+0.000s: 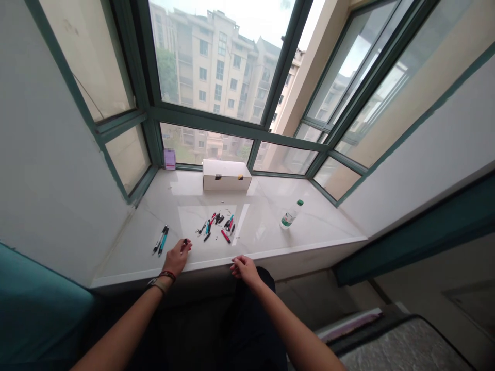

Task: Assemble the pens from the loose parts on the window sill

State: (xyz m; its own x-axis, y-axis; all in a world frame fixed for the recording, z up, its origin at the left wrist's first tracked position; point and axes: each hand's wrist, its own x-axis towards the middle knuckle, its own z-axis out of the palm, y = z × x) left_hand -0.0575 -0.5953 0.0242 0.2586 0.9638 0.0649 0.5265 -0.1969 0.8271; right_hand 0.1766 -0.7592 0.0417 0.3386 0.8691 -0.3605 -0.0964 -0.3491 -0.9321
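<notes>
My left hand [177, 257] rests on the front of a white marble window sill [270, 206], its fingers pinched on a small dark pen part [185, 242]. A red cord and a watch band circle that wrist. My right hand [243, 268] lies at the sill's front edge with fingers curled, and nothing shows in it. A scatter of several pens and pen parts [218, 225], red, teal and black, lies just beyond both hands. Two assembled pens [161, 240] lie side by side to the left of my left hand.
A white cardboard box [226, 175] stands at the back of the sill against the window. A small purple-labelled clear container [169, 158] sits at the back left. A plastic bottle with a green cap [291, 215] stands on the right. A mattress edge [386, 340] lies at lower right.
</notes>
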